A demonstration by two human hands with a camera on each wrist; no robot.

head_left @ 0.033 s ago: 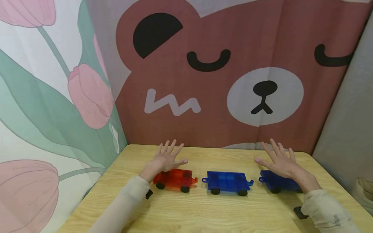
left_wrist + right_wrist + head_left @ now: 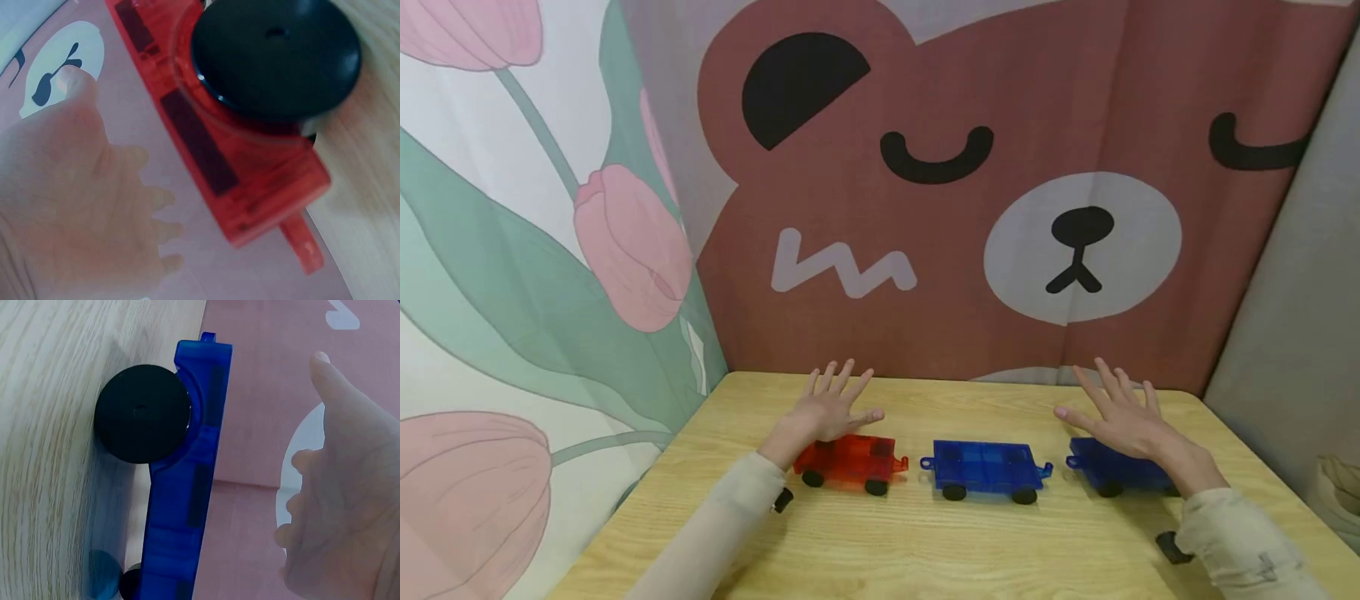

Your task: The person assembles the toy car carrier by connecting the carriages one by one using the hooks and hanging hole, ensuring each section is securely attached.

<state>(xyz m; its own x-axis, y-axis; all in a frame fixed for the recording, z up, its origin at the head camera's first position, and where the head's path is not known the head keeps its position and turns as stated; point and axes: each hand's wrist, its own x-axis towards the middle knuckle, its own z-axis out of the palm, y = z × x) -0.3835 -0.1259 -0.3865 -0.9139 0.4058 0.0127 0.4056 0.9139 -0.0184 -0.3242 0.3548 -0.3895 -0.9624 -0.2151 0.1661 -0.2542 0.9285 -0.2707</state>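
Three toy train cars with black wheels stand in a row on the wooden table (image 2: 925, 542). My left hand (image 2: 823, 415) is spread above the far side of the red car (image 2: 850, 462), holding nothing. Beside the blue middle car (image 2: 981, 467) neither hand is close. Over the right blue car (image 2: 1112, 467), partly covering it, my right hand (image 2: 1123, 423) hovers with its fingers straight. In the left wrist view the red car (image 2: 262, 206) and its hook sit apart from the palm. The right wrist view shows a gap between the blue car (image 2: 181, 512) and the hand.
A curtain with a printed bear (image 2: 850, 333) hangs behind the table's far edge. Tulip-patterned cloth (image 2: 632, 250) covers the left side. Small black pieces (image 2: 1172, 547) show at both sleeves. Short gaps separate the cars' hooks and loops.
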